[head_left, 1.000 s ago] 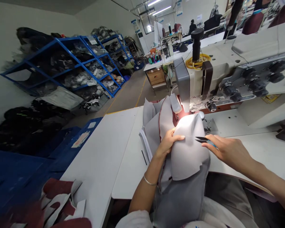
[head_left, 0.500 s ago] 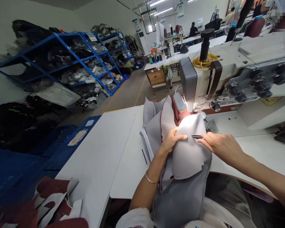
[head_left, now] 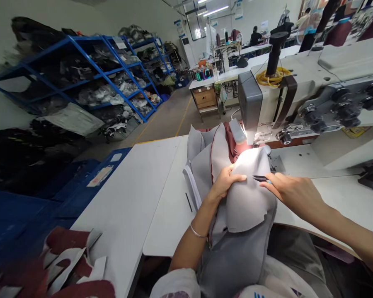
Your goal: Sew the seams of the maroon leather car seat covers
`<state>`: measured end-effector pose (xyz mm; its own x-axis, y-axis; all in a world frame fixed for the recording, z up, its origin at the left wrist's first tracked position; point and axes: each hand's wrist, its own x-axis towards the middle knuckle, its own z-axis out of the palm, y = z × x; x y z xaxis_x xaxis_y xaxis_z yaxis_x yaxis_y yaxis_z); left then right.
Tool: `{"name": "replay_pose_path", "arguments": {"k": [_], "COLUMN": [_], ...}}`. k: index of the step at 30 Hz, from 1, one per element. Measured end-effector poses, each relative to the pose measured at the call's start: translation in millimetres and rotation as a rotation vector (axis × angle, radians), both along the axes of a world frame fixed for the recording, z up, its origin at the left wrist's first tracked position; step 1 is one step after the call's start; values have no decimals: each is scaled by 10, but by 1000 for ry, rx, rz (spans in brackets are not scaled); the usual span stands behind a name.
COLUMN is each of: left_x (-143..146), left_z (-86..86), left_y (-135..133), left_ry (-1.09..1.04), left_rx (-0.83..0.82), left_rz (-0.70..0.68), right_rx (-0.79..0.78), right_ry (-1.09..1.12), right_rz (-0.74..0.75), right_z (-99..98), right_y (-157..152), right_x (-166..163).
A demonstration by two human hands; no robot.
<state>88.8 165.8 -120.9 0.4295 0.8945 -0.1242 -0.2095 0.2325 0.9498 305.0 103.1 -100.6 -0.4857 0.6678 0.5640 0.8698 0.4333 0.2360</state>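
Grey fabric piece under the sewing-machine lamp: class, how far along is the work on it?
Done, seemingly: red-edged grey pieces stand stacked behind it. In hand: the left hand grips the grey fabric piece at its top, the right hand holds black snips, tips at the fabric. Left: likely the trimming itself; any loose thread is too small to see.

Sewing machine (head_left: 298, 99) close behind fabric (head_left: 248, 190)
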Motion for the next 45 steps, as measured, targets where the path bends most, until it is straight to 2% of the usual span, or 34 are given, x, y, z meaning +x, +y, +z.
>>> {"name": "replay_pose_path", "arguments": {"k": [8, 16, 28, 37, 45], "left_x": [18, 9, 20, 17, 12], "left_z": [12, -20, -5, -56, -43], "left_y": [-21, -7, -11, 12, 2], "left_ry": [4, -23, -6, -4, 16], "left_rx": [-1, -1, 11, -5, 5], "left_rz": [4, -2, -9, -17, -19], "right_rx": [-28, 26, -56, 14, -92], "right_ry": [-2, -17, -11, -12, -2], "right_rz": [4, -45, -35, -52, -58], "right_z": [10, 37, -22, -13, -53], "right_y": [44, -41, 14, -32, 5], "right_x": [-90, 9, -69, -14, -34]}}
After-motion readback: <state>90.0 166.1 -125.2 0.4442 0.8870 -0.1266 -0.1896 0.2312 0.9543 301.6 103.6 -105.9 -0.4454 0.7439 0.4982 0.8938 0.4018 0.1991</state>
